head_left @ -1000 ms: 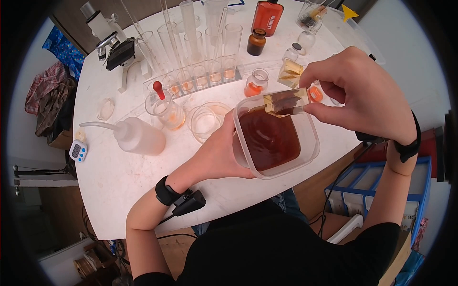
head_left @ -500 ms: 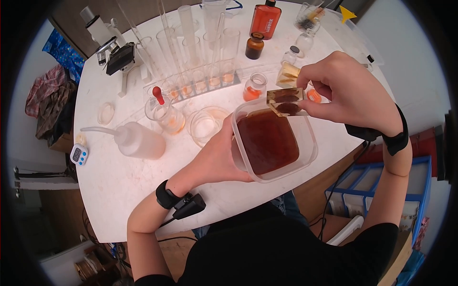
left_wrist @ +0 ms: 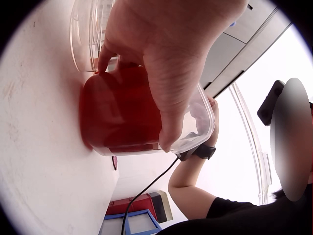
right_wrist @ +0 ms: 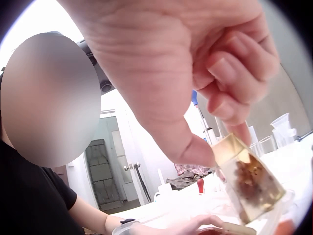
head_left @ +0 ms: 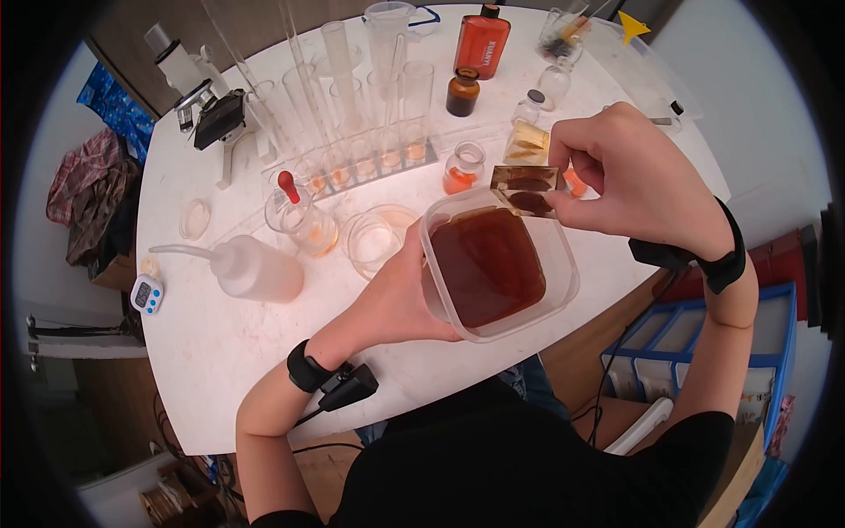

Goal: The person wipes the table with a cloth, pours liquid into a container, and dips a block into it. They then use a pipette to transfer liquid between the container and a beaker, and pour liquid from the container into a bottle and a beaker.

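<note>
While the left hand grips the tub, the right hand pinches the block, perhaps for dipping; lowering wants steadiness.

My left hand grips the clear plastic container of red liquid, my thumb pressed along its wall, just above the white table. Clear round dishes lie near my fingertips. Past the container I see my right arm, a black band around its wrist, and a black cable.
</note>
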A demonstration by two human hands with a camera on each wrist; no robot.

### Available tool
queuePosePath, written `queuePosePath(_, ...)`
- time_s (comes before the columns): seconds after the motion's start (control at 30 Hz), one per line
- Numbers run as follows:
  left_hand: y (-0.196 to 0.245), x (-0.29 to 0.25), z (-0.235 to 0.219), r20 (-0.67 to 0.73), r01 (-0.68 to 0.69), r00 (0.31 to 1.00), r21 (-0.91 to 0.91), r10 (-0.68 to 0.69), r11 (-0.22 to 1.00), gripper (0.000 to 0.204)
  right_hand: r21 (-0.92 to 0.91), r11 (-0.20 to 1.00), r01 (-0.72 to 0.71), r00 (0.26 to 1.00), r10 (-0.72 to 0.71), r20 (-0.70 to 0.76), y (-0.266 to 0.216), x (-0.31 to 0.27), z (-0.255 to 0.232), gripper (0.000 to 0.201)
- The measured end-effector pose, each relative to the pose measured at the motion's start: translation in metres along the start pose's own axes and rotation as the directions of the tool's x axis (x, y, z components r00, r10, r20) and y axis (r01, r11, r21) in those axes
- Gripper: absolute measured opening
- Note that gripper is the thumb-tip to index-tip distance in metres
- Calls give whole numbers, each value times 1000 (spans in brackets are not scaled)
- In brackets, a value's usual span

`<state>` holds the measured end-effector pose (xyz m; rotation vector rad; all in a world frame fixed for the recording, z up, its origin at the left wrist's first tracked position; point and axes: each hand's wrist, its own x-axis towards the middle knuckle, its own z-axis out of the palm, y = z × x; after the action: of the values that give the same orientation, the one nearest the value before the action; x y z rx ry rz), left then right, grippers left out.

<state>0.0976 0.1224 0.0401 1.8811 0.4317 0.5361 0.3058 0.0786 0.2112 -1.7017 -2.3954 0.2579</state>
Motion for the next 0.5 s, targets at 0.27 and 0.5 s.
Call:
queuePosePath(0.27, 2, 0, 0, -9, -18, 1000, 55, 18, 998, 113, 37, 999, -20, 1000, 21, -15, 3, -5, -2, 20)
queuePosePath(0.5, 2, -2, 0, -22, -37, 999, 21, 37, 999, 113, 8, 999, -42, 998, 43, -47, 1, -10, -8, 18)
